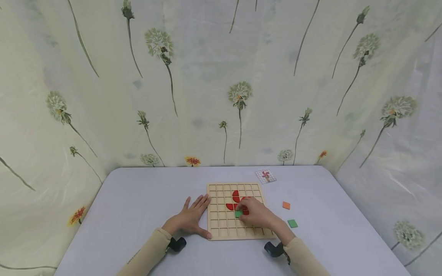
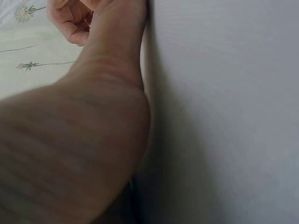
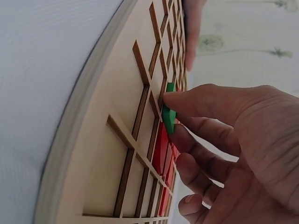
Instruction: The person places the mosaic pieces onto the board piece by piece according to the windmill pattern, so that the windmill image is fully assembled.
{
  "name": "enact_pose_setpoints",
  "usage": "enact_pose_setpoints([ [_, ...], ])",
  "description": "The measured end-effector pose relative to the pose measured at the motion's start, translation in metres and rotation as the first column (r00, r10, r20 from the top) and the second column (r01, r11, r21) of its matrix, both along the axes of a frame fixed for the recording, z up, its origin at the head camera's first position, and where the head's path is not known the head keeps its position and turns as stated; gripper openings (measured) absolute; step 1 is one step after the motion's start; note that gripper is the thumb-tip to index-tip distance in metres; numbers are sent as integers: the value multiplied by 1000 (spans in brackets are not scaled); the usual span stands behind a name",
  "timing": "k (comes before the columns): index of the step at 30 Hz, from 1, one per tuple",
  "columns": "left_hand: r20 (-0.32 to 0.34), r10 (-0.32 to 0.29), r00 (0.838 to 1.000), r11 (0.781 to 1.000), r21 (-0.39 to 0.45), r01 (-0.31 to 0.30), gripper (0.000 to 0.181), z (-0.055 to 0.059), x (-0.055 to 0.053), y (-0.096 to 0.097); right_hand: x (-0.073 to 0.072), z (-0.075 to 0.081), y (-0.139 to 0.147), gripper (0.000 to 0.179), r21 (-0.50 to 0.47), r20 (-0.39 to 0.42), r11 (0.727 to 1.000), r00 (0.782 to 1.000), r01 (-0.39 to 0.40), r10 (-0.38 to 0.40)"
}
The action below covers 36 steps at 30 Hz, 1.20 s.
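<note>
A wooden grid board (image 1: 221, 232) lies on the table, with several red rounded pieces (image 1: 236, 196) set in its cells near the middle. Between thumb and fingertips my right hand (image 1: 257, 214) pinches a green square tile (image 3: 169, 112). In the right wrist view the tile stands tilted, right at the grid beside the red pieces (image 3: 161, 149). My left hand (image 1: 191, 217) rests with spread fingers along the board's left edge, fingertips and thumb at the rim. The left wrist view shows mostly the thumb side of this hand; its fingers are largely hidden there.
Right of the board lie an orange square tile (image 1: 286, 205) and another green square tile (image 1: 292, 223). Behind its far right corner is a small card (image 1: 265, 176) printed with a red pinwheel-like picture on a grid. A flower-patterned curtain (image 1: 207, 96) hangs behind the table.
</note>
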<state>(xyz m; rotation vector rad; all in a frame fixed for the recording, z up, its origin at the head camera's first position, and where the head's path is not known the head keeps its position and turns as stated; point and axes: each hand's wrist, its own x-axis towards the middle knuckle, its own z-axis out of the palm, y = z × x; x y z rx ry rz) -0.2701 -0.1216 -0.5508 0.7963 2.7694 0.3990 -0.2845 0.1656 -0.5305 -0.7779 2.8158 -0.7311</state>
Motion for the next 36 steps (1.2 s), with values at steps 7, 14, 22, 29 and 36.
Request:
enact_pose_setpoints([
  [7, 2, 2, 1000, 1000, 2, -2, 128, -1, 0, -1, -1, 0, -2, 18, 13, 9, 1000, 1000, 19, -19],
  [14, 2, -4, 1000, 1000, -5, 4, 129, -3, 0, 0, 1, 2, -2, 18, 7, -11, 1000, 1000, 22, -22],
  [22, 7, 9, 1000, 1000, -21, -9, 128, -2, 0, 1, 3, 2, -1, 17, 1, -27, 1000, 1000, 5, -5],
  [29, 7, 16, 1000, 1000, -26, -16, 129, -4, -1, 1, 3, 10, 5, 18, -33, -16, 999, 1000, -4, 3],
  [36, 18, 22, 1000, 999, -24, -22, 129, -4, -1, 1, -2, 31, 29, 25, -147, 25, 987, 997, 70, -67],
])
